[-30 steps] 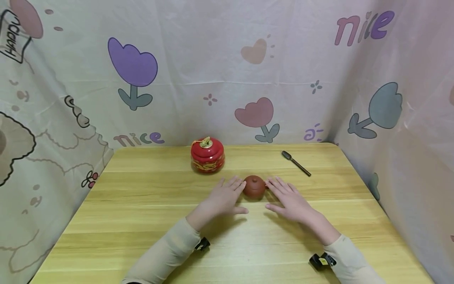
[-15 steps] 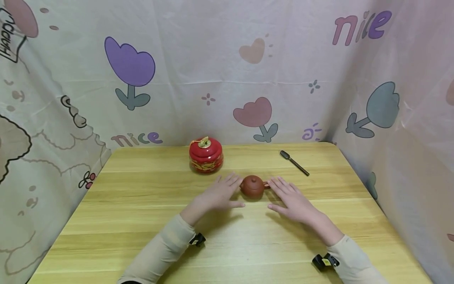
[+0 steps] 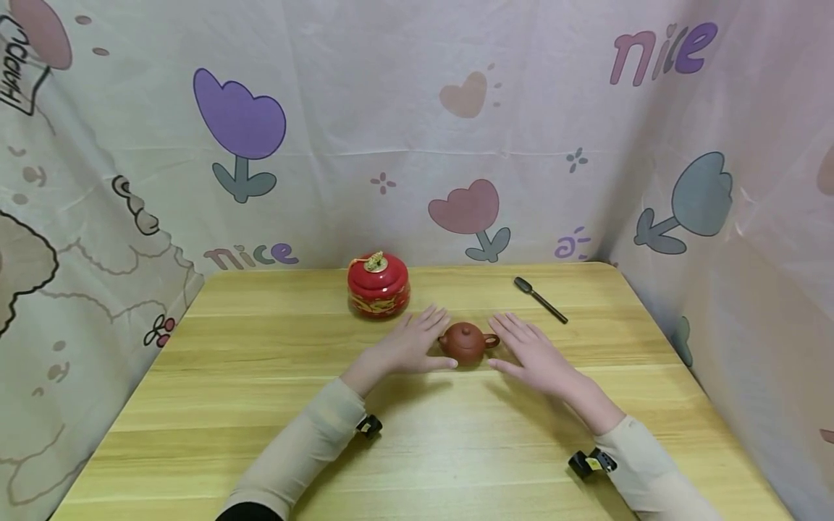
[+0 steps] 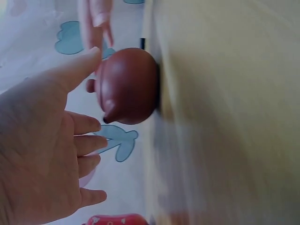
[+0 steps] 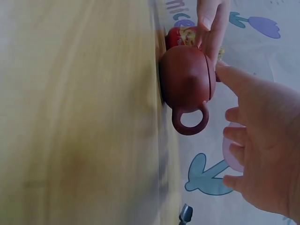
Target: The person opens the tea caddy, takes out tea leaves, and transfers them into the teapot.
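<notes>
1. Pale printed cloth (image 3: 365, 108) forms the far background; "nice" lettering (image 3: 664, 53) reads clearly at upper right, and matching "nice" lettering (image 3: 252, 255) stands low at left. Sideways lettering (image 3: 13, 66) at the left edge is cropped.
2. Worktop (image 3: 195, 391): yellowish, wood-grain surface, long streaks running left to right.
3. Teapot (image 3: 465, 346): reddish-brown, round-bodied, low sheen, knobbed lid on. It stands upright on the worktop between the hands, short spout left, loop handle right.
4. Left hand (image 3: 412, 349): grip released, fingers extended, just beside the spout; contact cannot be told.
5. Right hand (image 3: 531, 356): grip likewise released, fingers extended, just beside the loop handle; contact cannot be told.
6. Jar (image 3: 379, 289): glossy red, squat and rounded, gold decoration, gold-toned knob with cord. Positioned far left of the teapot.
7. Scoop (image 3: 542, 299): dark, smooth, slim-handled, lying diagonally at far right.
8. Wrist device (image 3: 591, 463), right arm: black, yellow label, text too small to read.
</notes>
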### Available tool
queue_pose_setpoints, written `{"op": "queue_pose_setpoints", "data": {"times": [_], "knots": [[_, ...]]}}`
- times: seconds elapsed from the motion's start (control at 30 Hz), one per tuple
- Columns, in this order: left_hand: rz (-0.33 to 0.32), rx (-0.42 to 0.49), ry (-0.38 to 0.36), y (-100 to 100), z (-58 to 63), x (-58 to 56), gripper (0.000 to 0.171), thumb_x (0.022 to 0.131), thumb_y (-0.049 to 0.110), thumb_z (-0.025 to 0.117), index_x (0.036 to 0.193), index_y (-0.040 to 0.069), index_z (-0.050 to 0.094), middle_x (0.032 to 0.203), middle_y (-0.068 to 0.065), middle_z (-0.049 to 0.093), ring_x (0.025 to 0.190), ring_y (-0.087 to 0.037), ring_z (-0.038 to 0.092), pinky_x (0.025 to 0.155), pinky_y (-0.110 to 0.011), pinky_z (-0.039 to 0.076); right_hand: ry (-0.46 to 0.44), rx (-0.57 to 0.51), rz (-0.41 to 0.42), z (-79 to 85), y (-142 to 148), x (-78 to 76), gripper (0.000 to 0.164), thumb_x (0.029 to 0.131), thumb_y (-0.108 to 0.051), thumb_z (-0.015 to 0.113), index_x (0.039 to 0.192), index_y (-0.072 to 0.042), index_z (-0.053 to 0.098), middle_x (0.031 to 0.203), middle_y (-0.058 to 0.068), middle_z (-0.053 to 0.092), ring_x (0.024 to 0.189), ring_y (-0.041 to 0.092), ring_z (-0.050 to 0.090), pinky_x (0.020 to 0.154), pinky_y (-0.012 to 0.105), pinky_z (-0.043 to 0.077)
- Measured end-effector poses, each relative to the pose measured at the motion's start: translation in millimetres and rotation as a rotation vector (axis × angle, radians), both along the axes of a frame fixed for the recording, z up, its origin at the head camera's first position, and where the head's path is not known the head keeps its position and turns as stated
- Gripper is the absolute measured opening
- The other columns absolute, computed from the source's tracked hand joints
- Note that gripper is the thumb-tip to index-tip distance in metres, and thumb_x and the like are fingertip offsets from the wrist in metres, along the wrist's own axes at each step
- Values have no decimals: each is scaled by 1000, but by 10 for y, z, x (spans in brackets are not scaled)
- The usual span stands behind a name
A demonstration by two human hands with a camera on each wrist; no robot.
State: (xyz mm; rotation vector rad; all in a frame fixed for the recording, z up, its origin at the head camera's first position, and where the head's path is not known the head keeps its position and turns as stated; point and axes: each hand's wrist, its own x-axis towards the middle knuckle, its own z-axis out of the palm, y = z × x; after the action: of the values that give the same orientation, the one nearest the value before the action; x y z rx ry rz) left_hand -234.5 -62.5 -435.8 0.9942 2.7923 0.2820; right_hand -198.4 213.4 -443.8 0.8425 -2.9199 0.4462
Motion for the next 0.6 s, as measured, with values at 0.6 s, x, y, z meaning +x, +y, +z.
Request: {"op": "queue_pose_setpoints", "data": {"times": [0.6], "knots": [[-8,-27,11,190,-135,-146,94,91,73,39,157,9,18,165,-8,17,154,-24,6,120,-60,14,198,-271,136,-94,-252,-361,44,86,-27,74,121,-2,67,127,16,64,125,34,56,107,52,42]]}}
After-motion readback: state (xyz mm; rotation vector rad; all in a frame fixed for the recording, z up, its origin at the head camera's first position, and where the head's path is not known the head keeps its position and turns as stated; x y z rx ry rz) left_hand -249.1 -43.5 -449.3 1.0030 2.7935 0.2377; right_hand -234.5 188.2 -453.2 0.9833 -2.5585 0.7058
